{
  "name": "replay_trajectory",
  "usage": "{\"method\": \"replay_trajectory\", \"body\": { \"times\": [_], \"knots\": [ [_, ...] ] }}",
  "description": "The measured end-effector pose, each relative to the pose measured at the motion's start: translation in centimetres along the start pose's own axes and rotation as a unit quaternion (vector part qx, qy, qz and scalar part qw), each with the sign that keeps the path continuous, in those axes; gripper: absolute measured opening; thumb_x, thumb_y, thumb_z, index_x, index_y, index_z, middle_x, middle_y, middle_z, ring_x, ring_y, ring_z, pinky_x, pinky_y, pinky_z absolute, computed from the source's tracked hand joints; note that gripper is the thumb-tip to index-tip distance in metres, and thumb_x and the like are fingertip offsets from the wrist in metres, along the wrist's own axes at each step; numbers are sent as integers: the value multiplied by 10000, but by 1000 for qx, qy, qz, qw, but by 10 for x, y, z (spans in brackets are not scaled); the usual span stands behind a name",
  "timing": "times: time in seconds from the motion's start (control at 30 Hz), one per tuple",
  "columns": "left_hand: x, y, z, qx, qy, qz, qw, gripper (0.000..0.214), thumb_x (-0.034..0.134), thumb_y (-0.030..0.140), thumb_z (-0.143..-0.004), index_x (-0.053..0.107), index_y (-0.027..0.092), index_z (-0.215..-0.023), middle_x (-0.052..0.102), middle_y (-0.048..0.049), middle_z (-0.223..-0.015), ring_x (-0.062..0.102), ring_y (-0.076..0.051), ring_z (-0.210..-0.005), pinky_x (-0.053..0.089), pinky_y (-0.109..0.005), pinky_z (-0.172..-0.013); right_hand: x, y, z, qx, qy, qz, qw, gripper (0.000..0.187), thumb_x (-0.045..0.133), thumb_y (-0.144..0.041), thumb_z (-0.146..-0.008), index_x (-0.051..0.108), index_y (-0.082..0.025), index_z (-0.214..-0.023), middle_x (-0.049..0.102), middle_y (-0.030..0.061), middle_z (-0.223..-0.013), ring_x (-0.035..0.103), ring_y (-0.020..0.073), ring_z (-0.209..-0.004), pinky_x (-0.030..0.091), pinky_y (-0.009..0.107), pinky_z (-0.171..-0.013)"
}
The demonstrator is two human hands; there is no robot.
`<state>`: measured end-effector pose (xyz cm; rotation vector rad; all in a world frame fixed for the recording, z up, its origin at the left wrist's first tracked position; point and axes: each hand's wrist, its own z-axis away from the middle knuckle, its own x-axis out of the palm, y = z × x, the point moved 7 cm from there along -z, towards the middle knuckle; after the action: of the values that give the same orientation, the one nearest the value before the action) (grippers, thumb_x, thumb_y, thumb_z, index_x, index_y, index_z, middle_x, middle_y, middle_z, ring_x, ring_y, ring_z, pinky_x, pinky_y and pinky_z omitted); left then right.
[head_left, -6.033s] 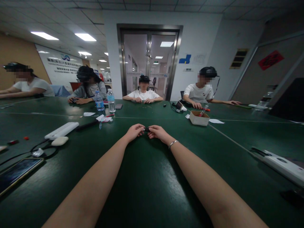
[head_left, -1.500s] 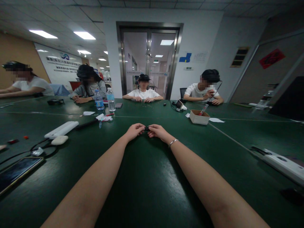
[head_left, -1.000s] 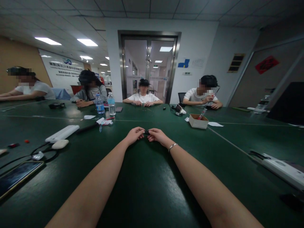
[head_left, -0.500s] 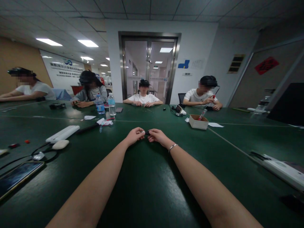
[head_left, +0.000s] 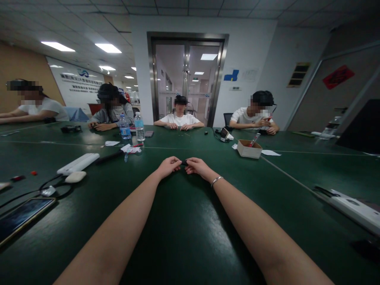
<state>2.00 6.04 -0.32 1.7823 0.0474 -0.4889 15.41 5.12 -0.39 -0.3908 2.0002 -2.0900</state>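
Green bench (head_left: 184, 225) beneath, our left hand (head_left: 169, 168) and right hand (head_left: 198, 168) pinch 1 black piece (head_left: 184, 162) between them; a slackened pinch could let it drop.

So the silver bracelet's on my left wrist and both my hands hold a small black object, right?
Wrong wrist: the head view shows the silver bracelet on your right one. Your left hand and right hand do hold the small black object.
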Motion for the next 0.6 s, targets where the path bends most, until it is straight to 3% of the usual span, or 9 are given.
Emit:
{"method": "replay_trajectory", "body": {
  "times": [0.6],
  "knots": [
    [2, 2, 3, -13, -2, -7, 1000, 313, 522, 446, -748, 542, 144, -831, 597, -20, -669, 540, -115, -608, 400, -237, -560, -2, 1, 1, -7, -10, -12, 1000, 87, 460, -76, -899, 504, -84, -974, 613, 49, -614, 602, 104, -481, 533, 184, -502]
  ]
}}
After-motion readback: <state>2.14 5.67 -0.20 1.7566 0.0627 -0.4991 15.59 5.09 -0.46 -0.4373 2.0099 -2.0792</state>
